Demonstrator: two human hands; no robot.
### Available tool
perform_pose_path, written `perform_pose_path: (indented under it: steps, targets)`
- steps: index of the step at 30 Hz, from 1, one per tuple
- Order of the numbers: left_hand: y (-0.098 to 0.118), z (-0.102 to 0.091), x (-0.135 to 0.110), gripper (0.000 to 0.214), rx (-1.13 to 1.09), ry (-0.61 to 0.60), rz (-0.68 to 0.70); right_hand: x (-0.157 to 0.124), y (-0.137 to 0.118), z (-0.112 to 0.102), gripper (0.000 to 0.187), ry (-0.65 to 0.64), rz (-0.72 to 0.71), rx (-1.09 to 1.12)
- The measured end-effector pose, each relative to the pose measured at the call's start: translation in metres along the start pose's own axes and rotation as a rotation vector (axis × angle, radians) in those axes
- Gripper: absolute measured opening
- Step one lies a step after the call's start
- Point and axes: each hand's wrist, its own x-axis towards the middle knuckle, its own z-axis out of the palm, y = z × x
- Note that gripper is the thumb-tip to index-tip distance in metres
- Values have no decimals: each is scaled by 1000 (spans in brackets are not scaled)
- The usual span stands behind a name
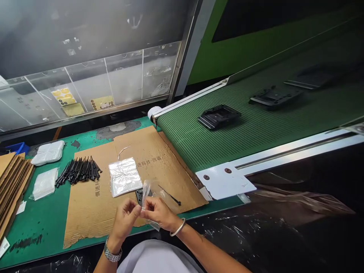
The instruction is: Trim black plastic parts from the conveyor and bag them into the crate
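Both hands meet low in the head view, over the near edge of a cardboard sheet [91, 212]. My right hand [159, 213] pinches a clear plastic bag [146, 189]. My left hand [125, 217] is closed with thumb and finger at the same bag, touching the right fingertips. Just behind the bag lies a black plastic part [139, 195], partly hidden. To the right, a single thin black rod with a headed end [173, 198] rests on the cardboard. A stack of clear plastic bags [125, 177] lies just beyond my hands.
Many black rods [79, 170] are piled on the left. Further left are two more bag stacks [44, 184] and upright cardboard sheets [14, 189]. A green conveyor belt [182, 140] on the right carries black plastic parts [218, 116]; its metal-edged frame borders the table.
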Motion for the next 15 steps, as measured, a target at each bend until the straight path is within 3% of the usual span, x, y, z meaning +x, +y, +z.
perform_pose_path:
  steps: [2, 6, 11, 13, 15]
  targets:
    - [0, 10, -4, 26, -226, -141, -131, -1, 0, 1, 37, -9, -3, -99]
    - [-11, 20, -3, 21, -636, 6, -264, -1, 4, -1, 42, -80, 41, 102]
    - [-33, 16, 1, 10, -1031, 300, -462, 8, 16, -5, 42, 308, 186, 350]
    - [-36, 19, -1, 13, -1026, 291, -420, 15, 20, -3, 43, 410, 198, 368]
    - [-37, 24, -3, 30, -923, 240, -306, 21, 25, 2, 44, 445, 201, 360]
